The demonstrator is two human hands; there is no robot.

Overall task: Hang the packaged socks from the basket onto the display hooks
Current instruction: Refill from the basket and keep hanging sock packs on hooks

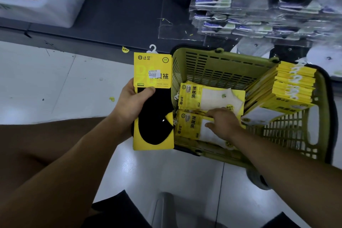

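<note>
White tiled floor lies under the scene, and nearest, left of the basket, the left hand holds a black sock pack upright, its fingers and thumb curled round the yellow card. Just to the right, the right hand reaches into the green basket, its fingers lying on a white sock pack flat on the bottom, though whether they grip it cannot be told; a stack of yellow packs leans at the basket's right side. Farther off, clear-bagged black socks hang at the right and a white bin sits at the left.
</note>
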